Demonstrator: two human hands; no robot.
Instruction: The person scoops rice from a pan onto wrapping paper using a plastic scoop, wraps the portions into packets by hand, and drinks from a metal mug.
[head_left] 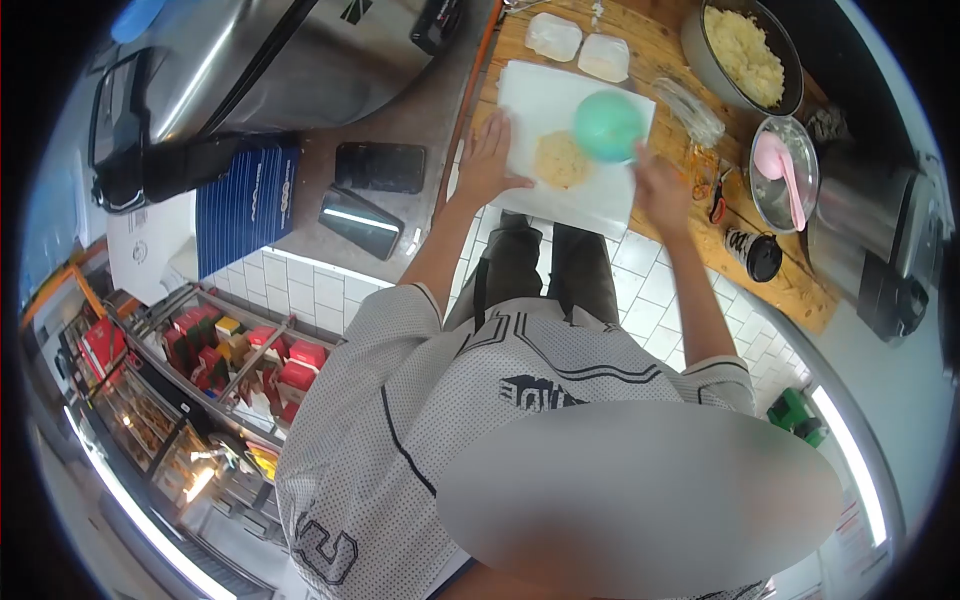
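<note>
My left hand [487, 160] lies flat with fingers spread on the left edge of a white sheet [600, 195]. On the sheet rests a flattened, roughly round patch of pale yellow dough or mash [560, 160]. My right hand [662, 192], a little blurred, is closed at the lower right edge of a round, shiny green bowl [608, 126]. The bowl is over the right side of the sheet, partly overlapping the yellow patch. Whether it touches the patch, and whether it has a handle under my fingers, I cannot tell.
Beyond the sheet are two white packets [554, 37]. To the right stand a pot of yellow mash [745, 60], a metal bowl [808, 150] with a pink ladle [775, 160], scissors [717, 205] and a dark-lidded jar [762, 258]. Two phones [380, 167] lie on the left counter.
</note>
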